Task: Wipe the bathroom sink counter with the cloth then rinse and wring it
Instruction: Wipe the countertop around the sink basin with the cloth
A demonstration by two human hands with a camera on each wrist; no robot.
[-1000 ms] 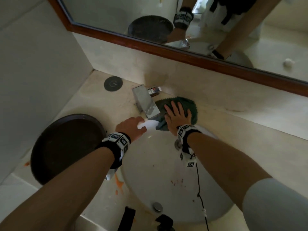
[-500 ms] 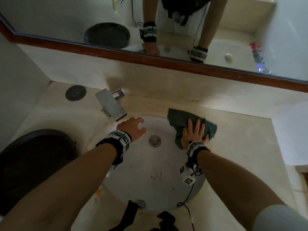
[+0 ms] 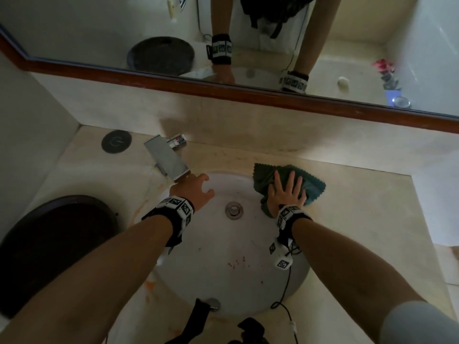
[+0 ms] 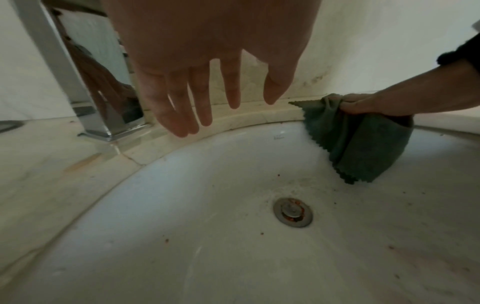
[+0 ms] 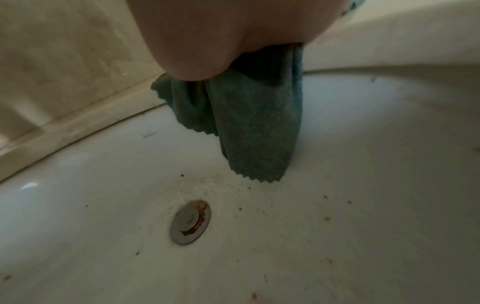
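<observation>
My right hand (image 3: 288,192) presses the green cloth (image 3: 310,186) flat, fingers spread, on the bench (image 3: 372,207) at the far right rim of the sink (image 3: 211,244); part of the cloth hangs down into the basin. My left hand (image 3: 192,188) hovers near the faucet (image 3: 166,161), fingers loose and holding nothing. I judge the wiping is in progress: orange stains remain on the left bench. No water runs, so rinsing and wringing are not yet done.

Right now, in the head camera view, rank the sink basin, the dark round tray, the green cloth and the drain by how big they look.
1. Sink basin
2. Dark round tray, partly cut off, so unsure against the basin
3. Green cloth
4. Drain
</observation>
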